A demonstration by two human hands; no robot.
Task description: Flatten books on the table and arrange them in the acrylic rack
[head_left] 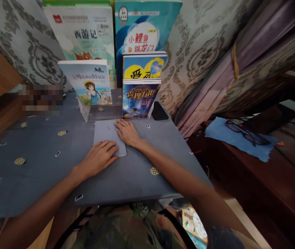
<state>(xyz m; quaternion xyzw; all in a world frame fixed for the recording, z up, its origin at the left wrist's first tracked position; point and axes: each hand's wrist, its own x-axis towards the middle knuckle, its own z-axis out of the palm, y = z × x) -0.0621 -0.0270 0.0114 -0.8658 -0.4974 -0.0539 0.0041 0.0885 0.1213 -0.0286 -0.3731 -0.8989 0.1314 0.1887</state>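
A thin pale grey, flat rectangular piece with rounded corners point(106, 129) lies on the cloth-covered table. My left hand point(101, 155) rests palm down over its near left part, fingers stretched out. On its right edge lies my right hand point(127, 131), also flat with fingers extended. Just beyond it, a clear book stand point(86, 114) props up a book with a girl on its cover point(91, 83). A dark blue book point(140, 100) stands to the right, in front of a yellow and blue book point(144, 65).
Taller books, one white and green point(85, 34) and one teal point(168, 20), lean at the back wall. A black phone point(160, 110) lies at the table's right edge. On a dark red surface at right lie glasses point(251, 133) on a blue cloth point(220, 133). A purple curtain point(215, 79) hangs nearby.
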